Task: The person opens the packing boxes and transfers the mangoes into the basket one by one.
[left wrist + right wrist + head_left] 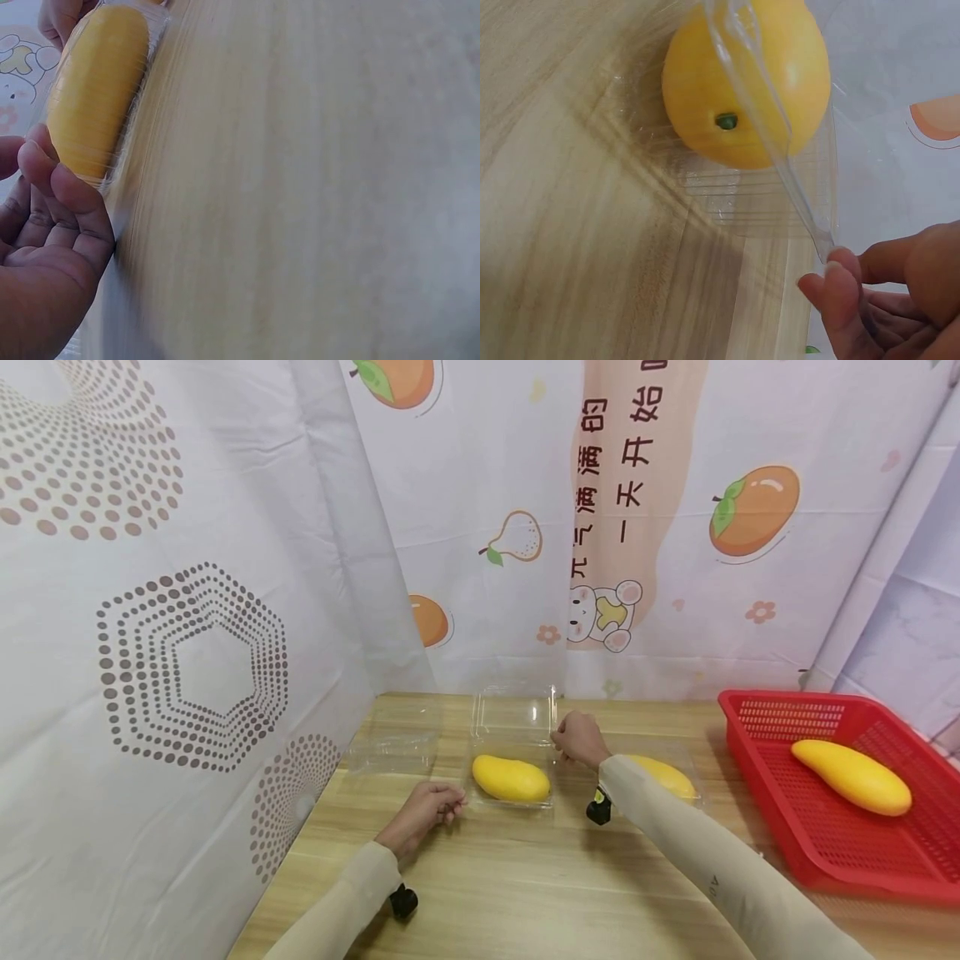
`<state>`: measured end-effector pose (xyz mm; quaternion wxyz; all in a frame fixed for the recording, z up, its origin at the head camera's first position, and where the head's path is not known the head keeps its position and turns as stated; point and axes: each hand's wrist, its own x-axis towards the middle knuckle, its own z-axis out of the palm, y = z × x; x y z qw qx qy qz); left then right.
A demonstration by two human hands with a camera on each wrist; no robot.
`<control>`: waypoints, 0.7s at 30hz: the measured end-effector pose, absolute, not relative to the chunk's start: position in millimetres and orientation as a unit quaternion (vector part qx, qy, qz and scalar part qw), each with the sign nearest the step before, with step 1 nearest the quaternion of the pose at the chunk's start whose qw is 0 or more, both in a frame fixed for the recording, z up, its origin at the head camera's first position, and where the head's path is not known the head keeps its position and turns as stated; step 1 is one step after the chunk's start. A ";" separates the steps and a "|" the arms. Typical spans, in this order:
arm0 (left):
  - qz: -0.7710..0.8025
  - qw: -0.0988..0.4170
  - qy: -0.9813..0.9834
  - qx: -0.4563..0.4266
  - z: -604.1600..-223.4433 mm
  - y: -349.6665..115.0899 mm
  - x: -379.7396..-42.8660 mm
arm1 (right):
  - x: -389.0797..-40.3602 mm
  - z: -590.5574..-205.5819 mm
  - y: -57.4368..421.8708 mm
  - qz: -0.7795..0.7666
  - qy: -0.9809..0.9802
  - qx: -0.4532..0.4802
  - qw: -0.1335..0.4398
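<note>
A yellow mango (511, 778) lies in the base of a clear plastic clamshell box, whose raised lid (513, 714) stands behind it. My right hand (579, 739) pinches an edge of this lid (804, 202) between thumb and fingertips; the mango's green stem end (726, 121) shows past it. My left hand (430, 810) is at the box's left end, fingers loosely bent. In the left wrist view its fingertips (75, 187) are close to the box's end beside the mango (100, 86); whether they touch the plastic I cannot tell.
A second mango (666, 777) sits in a clear box behind my right forearm. Another clear box (393, 752) stands open at the left. At right, a red basket (772, 777) holds a mango (851, 775). Printed curtains (480, 610) border the wooden table (510, 877).
</note>
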<state>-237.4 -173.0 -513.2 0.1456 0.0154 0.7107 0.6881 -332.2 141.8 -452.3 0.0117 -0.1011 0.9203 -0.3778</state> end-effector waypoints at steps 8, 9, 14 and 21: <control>0.685 0.150 0.713 0.016 -513.1 -173.7 -237.1 | -330.6 -452.8 141.0 -0.371 0.924 -0.090 0.032; 0.685 0.150 0.713 0.018 -512.9 -173.7 -236.9 | -330.4 -453.2 140.9 -0.372 0.923 -0.090 0.034; 0.684 0.150 0.714 0.025 -512.0 -173.8 -237.2 | -330.8 -455.8 141.1 -0.374 0.922 -0.093 0.035; 0.679 0.153 0.717 0.021 -512.4 -174.7 -238.5 | -331.0 -458.3 141.3 -0.370 0.923 -0.099 0.039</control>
